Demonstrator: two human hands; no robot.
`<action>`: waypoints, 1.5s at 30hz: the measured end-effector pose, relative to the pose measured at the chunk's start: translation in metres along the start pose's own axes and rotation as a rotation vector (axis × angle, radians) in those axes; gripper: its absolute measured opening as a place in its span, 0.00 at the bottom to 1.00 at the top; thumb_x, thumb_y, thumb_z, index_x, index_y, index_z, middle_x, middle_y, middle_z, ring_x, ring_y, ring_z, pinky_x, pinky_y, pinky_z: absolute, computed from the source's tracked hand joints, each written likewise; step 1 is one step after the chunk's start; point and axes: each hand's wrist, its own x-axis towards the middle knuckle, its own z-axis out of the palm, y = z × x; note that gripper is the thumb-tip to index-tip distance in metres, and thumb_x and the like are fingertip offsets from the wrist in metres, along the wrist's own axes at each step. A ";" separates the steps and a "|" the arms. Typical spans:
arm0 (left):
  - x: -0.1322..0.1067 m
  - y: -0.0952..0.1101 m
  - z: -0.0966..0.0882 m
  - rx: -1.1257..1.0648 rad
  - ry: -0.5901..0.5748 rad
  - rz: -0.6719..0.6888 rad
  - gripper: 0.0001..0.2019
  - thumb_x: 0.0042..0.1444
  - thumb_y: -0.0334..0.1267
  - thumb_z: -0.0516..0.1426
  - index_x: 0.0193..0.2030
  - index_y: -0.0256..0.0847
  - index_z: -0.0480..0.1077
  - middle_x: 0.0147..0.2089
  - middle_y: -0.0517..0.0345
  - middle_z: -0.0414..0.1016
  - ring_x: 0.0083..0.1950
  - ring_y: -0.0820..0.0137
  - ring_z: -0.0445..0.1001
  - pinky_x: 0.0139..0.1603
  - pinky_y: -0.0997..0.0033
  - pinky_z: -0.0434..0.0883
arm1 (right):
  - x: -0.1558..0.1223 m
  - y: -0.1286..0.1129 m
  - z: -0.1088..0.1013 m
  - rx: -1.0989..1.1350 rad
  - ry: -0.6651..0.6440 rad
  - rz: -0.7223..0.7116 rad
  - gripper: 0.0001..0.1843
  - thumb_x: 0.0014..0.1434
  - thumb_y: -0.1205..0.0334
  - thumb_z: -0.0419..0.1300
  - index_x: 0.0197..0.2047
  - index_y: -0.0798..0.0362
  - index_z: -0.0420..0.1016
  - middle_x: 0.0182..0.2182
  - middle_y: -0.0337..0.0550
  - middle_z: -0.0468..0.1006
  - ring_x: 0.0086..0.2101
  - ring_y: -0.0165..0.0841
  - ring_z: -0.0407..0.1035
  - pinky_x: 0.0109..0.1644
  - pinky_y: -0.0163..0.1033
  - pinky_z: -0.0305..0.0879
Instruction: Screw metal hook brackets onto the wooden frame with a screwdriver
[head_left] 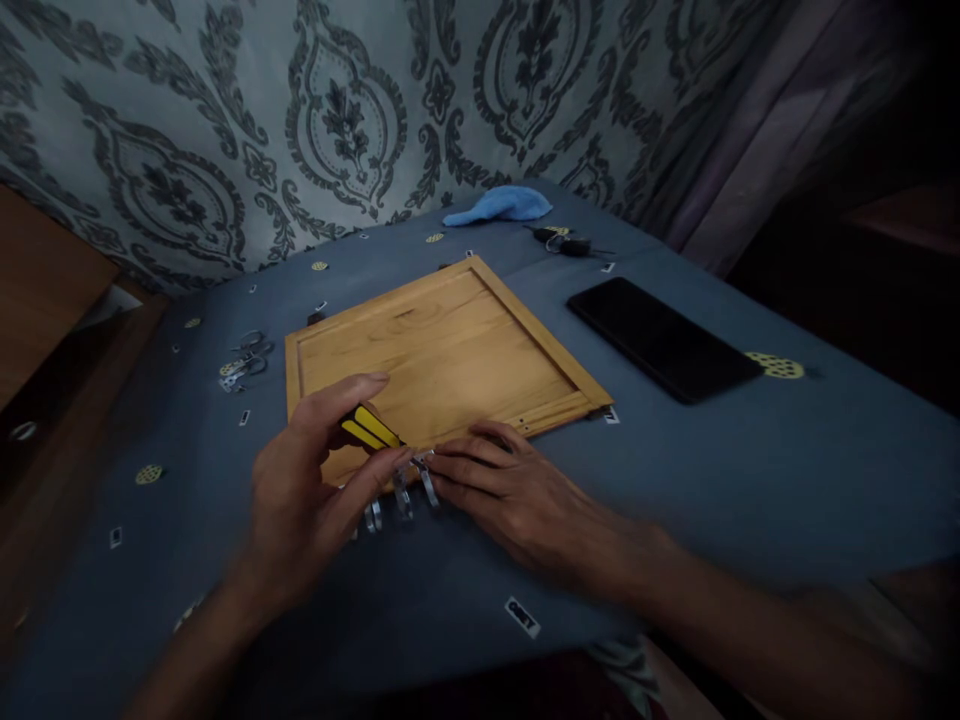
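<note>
A framed wooden board (pixel 420 350) lies flat on the cloth-covered table, with several shiny metal hooks (pixel 403 495) along its near edge. My left hand (pixel 307 480) is closed round a screwdriver (pixel 369 427) with a yellow and black handle. The tool slants down toward the hooks, its tip close to my right fingertips. My right hand (pixel 517 490) rests at the same edge, its fingers together and pressed on a metal hook (pixel 427 482). Small dark holes show in the frame right of it. The exact contact of the tip is too small to make out.
A black phone (pixel 664 335) lies right of the board. Behind are a blue cloth (pixel 502 205) and a dark small object (pixel 562 242). Loose metal pieces (pixel 247 360) lie left. A patterned curtain (pixel 337 120) hangs at the back; wooden furniture (pixel 52 290) stands left.
</note>
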 end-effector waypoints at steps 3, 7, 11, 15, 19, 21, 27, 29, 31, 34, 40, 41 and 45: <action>0.001 0.004 -0.002 -0.045 -0.034 -0.064 0.26 0.60 0.29 0.65 0.62 0.53 0.68 0.56 0.56 0.76 0.51 0.66 0.80 0.49 0.69 0.81 | 0.000 -0.001 -0.001 0.005 -0.020 0.007 0.15 0.71 0.71 0.54 0.57 0.59 0.76 0.54 0.47 0.82 0.54 0.40 0.71 0.63 0.51 0.59; 0.003 0.010 -0.007 -0.145 -0.124 -0.181 0.25 0.62 0.30 0.63 0.64 0.51 0.65 0.55 0.53 0.75 0.47 0.66 0.82 0.47 0.67 0.82 | -0.001 -0.001 -0.001 -0.001 -0.030 0.007 0.16 0.72 0.71 0.52 0.58 0.58 0.76 0.54 0.48 0.82 0.54 0.39 0.71 0.63 0.51 0.59; 0.005 0.012 -0.008 -0.165 -0.048 -0.158 0.25 0.61 0.28 0.63 0.63 0.50 0.67 0.53 0.55 0.74 0.48 0.66 0.82 0.51 0.65 0.82 | 0.000 0.000 -0.001 0.014 -0.045 0.018 0.16 0.71 0.71 0.53 0.57 0.58 0.76 0.53 0.47 0.83 0.54 0.39 0.72 0.63 0.52 0.60; 0.006 0.012 -0.009 -0.155 -0.006 -0.123 0.27 0.60 0.27 0.64 0.63 0.52 0.67 0.52 0.58 0.73 0.47 0.67 0.82 0.51 0.65 0.83 | 0.000 0.000 -0.001 0.013 -0.043 0.018 0.17 0.72 0.71 0.52 0.58 0.55 0.76 0.53 0.46 0.83 0.54 0.38 0.72 0.63 0.52 0.61; 0.004 0.009 -0.008 -0.124 -0.042 -0.143 0.26 0.61 0.28 0.64 0.63 0.52 0.66 0.52 0.57 0.75 0.48 0.66 0.82 0.53 0.63 0.82 | 0.000 0.000 -0.001 0.017 -0.049 0.019 0.17 0.71 0.71 0.52 0.58 0.56 0.76 0.52 0.48 0.83 0.54 0.39 0.72 0.63 0.53 0.62; 0.003 0.008 -0.006 -0.138 -0.055 -0.154 0.26 0.61 0.29 0.63 0.63 0.52 0.66 0.53 0.56 0.75 0.49 0.67 0.82 0.54 0.64 0.81 | 0.000 0.000 -0.001 0.014 -0.035 0.009 0.17 0.71 0.72 0.52 0.57 0.57 0.76 0.52 0.48 0.83 0.54 0.39 0.72 0.62 0.53 0.62; 0.001 0.007 -0.003 -0.159 -0.074 -0.164 0.25 0.62 0.28 0.62 0.63 0.50 0.65 0.52 0.56 0.76 0.49 0.68 0.82 0.52 0.67 0.81 | 0.001 0.000 -0.002 0.010 -0.027 0.002 0.16 0.72 0.72 0.51 0.56 0.58 0.77 0.52 0.48 0.83 0.53 0.39 0.72 0.61 0.52 0.62; 0.002 0.007 -0.003 -0.159 -0.082 -0.156 0.24 0.62 0.28 0.62 0.63 0.50 0.65 0.51 0.56 0.76 0.49 0.67 0.82 0.52 0.66 0.81 | 0.001 0.000 -0.001 0.006 -0.044 0.006 0.17 0.71 0.72 0.52 0.57 0.57 0.76 0.53 0.49 0.83 0.54 0.39 0.72 0.62 0.52 0.63; 0.002 0.007 -0.003 -0.155 -0.089 -0.141 0.25 0.62 0.28 0.62 0.63 0.50 0.64 0.51 0.56 0.76 0.49 0.66 0.82 0.52 0.64 0.81 | 0.000 0.000 -0.001 0.001 -0.056 0.009 0.17 0.70 0.72 0.54 0.59 0.56 0.76 0.53 0.49 0.83 0.55 0.40 0.71 0.61 0.53 0.63; 0.001 0.005 -0.003 -0.147 -0.084 -0.107 0.27 0.61 0.27 0.63 0.64 0.51 0.64 0.51 0.56 0.76 0.49 0.66 0.81 0.51 0.63 0.81 | -0.001 0.001 0.001 -0.003 -0.047 0.004 0.17 0.69 0.72 0.55 0.58 0.57 0.76 0.52 0.49 0.83 0.55 0.40 0.72 0.61 0.53 0.63; -0.004 -0.001 -0.002 -0.089 -0.043 0.002 0.26 0.58 0.28 0.66 0.60 0.52 0.69 0.55 0.56 0.77 0.52 0.64 0.80 0.50 0.63 0.80 | 0.000 0.001 0.002 -0.006 0.008 -0.004 0.15 0.72 0.70 0.52 0.56 0.56 0.77 0.52 0.46 0.84 0.53 0.38 0.73 0.62 0.51 0.62; -0.004 -0.002 -0.002 -0.089 -0.047 0.011 0.26 0.58 0.28 0.66 0.61 0.52 0.69 0.56 0.56 0.78 0.53 0.64 0.79 0.50 0.64 0.80 | 0.001 0.001 0.002 -0.007 0.015 -0.007 0.15 0.72 0.70 0.52 0.56 0.56 0.77 0.51 0.45 0.84 0.53 0.38 0.73 0.62 0.51 0.61; -0.003 0.002 -0.003 -0.067 -0.067 -0.007 0.27 0.60 0.26 0.64 0.63 0.54 0.68 0.57 0.57 0.77 0.53 0.65 0.80 0.53 0.65 0.79 | 0.001 0.001 0.001 0.001 0.012 -0.008 0.15 0.72 0.71 0.52 0.55 0.59 0.77 0.52 0.46 0.84 0.53 0.39 0.73 0.61 0.51 0.61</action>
